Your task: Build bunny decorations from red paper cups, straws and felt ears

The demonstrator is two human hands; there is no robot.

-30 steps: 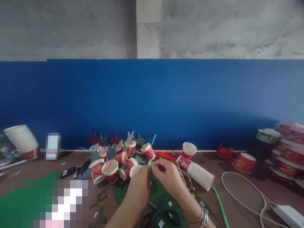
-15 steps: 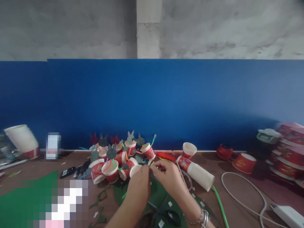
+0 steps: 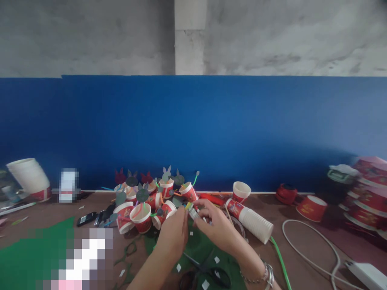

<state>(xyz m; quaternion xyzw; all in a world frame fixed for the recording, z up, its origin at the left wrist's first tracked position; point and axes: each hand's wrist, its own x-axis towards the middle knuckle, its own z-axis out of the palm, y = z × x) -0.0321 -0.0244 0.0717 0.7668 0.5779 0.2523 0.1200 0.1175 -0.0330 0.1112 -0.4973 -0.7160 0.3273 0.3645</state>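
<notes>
My left hand (image 3: 174, 230) and my right hand (image 3: 214, 220) meet over the green sheet. Between their fingertips is a small clear-whitish thing with a yellow end (image 3: 191, 208), too small and blurred to name. My right fingers curl around its whitish part. My left hand is closed, seen from its back, and its fingertips reach the yellow end; what they grip is hidden. Black-handled scissors (image 3: 202, 269) lie on the green sheet (image 3: 198, 241) below my hands, among small white squares (image 3: 217, 260). Just left stand red and white paper cups (image 3: 141, 219) with rabbit-ear cutouts.
A stack of paper cups (image 3: 255, 223) lies on its side to the right, beside a green pipe cleaner (image 3: 281, 262). Further right are a white cable (image 3: 335, 257), a red tub (image 3: 311, 208) and stacked red tubs (image 3: 370, 193). A blue panel (image 3: 193, 129) stands behind the table.
My hands have moved slightly apart, and the small whitish thing with the yellow end now shows between them. More of the scissors and white squares is uncovered.
</notes>
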